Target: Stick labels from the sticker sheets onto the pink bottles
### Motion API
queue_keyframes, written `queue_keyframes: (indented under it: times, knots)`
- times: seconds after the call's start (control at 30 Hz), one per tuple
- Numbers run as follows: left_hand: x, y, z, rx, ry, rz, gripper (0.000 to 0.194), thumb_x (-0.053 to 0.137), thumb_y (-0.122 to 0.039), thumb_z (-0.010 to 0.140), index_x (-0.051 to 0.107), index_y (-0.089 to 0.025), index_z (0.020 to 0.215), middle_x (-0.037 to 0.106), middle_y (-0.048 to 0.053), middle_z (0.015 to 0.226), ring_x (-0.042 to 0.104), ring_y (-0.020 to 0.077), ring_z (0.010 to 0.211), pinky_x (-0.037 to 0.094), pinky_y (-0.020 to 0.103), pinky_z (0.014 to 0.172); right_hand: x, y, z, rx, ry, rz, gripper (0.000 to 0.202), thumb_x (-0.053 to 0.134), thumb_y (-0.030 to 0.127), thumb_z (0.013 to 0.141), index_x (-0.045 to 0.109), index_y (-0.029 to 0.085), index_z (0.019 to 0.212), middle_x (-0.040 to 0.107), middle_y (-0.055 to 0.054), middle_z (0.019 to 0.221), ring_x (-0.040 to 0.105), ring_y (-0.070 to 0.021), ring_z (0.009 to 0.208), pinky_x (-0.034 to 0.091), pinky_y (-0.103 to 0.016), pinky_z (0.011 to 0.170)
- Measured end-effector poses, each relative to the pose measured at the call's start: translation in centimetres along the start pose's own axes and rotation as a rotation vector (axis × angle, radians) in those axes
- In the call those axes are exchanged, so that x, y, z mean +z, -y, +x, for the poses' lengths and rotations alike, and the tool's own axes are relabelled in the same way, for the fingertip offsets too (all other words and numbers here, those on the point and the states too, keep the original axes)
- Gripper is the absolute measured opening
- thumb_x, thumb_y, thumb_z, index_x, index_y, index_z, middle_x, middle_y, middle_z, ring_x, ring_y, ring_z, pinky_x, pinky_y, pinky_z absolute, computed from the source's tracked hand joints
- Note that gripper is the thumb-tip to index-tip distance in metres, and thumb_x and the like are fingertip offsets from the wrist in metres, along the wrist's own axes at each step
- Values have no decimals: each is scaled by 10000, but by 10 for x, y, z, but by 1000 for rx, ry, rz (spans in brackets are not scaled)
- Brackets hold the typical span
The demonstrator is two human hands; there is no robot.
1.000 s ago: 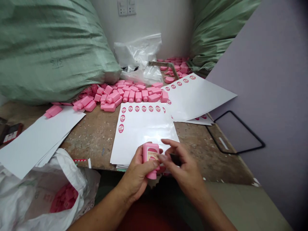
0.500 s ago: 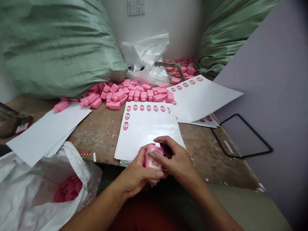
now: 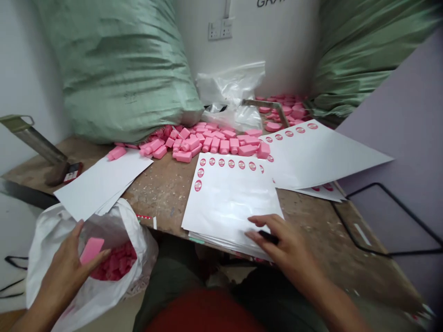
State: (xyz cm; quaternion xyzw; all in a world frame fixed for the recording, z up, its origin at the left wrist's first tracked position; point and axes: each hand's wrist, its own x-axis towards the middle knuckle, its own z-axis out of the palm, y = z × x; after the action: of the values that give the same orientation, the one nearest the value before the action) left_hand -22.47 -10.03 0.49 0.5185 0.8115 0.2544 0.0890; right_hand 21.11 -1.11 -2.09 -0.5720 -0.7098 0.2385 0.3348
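Note:
At the left, my left hand (image 3: 65, 267) is over the mouth of a white sack (image 3: 41, 249), its thumb and fingers spread. A pink bottle (image 3: 92, 249) shows between them, apparently loose from the fingers. More pink bottles (image 3: 119, 263) lie inside the sack. My right hand (image 3: 284, 244) is above the lower right of a sticker sheet (image 3: 228, 203), thumb and forefinger apart. A small black object (image 3: 269, 237) is tucked in that hand; its kind is mostly hidden. Oval pink stickers run along the sheet's top and left edges.
Pink bottles (image 3: 214, 143) are heaped across the back of the worn table (image 3: 162, 189). More sheets (image 3: 321, 157) lie at the right, and white sheets (image 3: 104, 180) at the left overhang the sack. A black wire frame (image 3: 411, 212) leans by the right edge. Large green sacks (image 3: 128, 69) stand behind.
My hands have separated. The left hand carried the labelled pink bottle from in front of the sheet to the sack and spread its fingers. The right moved over the sheet. The view shifted left.

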Motion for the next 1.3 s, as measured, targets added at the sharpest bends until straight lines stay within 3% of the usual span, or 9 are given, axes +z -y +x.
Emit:
queue_keyframes:
  times: [0.07,0.2,0.4,0.6,0.77,0.93,1.03,1.1,1.3]
  knots:
    - [11,-12,1,15,35,-60,826,618,-573,715,381,-144,1381,450,208,1414,429,404,1292,341,582,1048,7,-7,-5,-114,96,-169,294,646,396,771,691,281,1038,664,-68,1047,648,-211,767,499,-332,665]
    - [64,-85,9,91,322,-458,554,587,-445,785,523,-188,1271,570,139,1311,564,276,1160,458,424,956,16,-22,-7,-206,166,-431,352,677,343,750,684,344,1102,655,-55,1073,640,-182,622,503,-315,557]
    - [119,-145,34,114,491,-502,455,629,-416,742,646,-161,1119,690,83,964,646,198,760,507,314,713,15,-35,-13,-328,210,-348,373,586,244,815,672,381,1151,667,-42,1060,629,-162,637,522,-307,586]
    - [115,-149,29,222,388,-410,427,589,-421,794,638,-191,1151,642,112,1120,603,260,986,462,399,885,24,-34,-29,-515,-10,-394,409,468,27,755,703,227,1023,712,-69,948,558,-172,663,416,-313,613]
    - [97,-153,9,749,250,-307,448,574,-444,835,588,-298,1258,523,86,1397,371,327,1350,242,529,1111,10,-14,-25,-364,-22,-370,253,534,77,786,689,248,888,695,-29,848,523,-157,628,374,-297,606]
    - [111,-156,14,1151,222,-194,401,490,-110,838,638,-291,1163,733,47,1051,671,221,947,474,390,902,-19,-8,-11,-194,5,-72,138,564,297,852,688,245,817,708,-48,906,644,-194,814,455,-312,723]
    - [122,-151,14,1139,80,-280,429,452,-49,838,620,-266,1168,742,37,1018,684,188,903,491,343,854,-42,-25,2,204,-144,0,364,527,469,857,680,204,1053,721,-97,968,659,-250,903,486,-356,755]
    - [124,-145,7,1073,15,-334,444,465,-44,838,605,-281,1188,735,26,1052,677,185,951,476,344,898,-54,-34,9,370,-59,30,547,501,516,851,592,142,1241,717,-70,787,655,-239,735,489,-356,664]
    - [124,-120,-15,851,-56,-404,487,482,-92,838,591,-352,1235,717,-12,1115,673,201,972,494,347,896,-63,-27,13,427,74,129,678,549,529,814,503,125,1355,656,1,626,620,-215,682,488,-345,661]
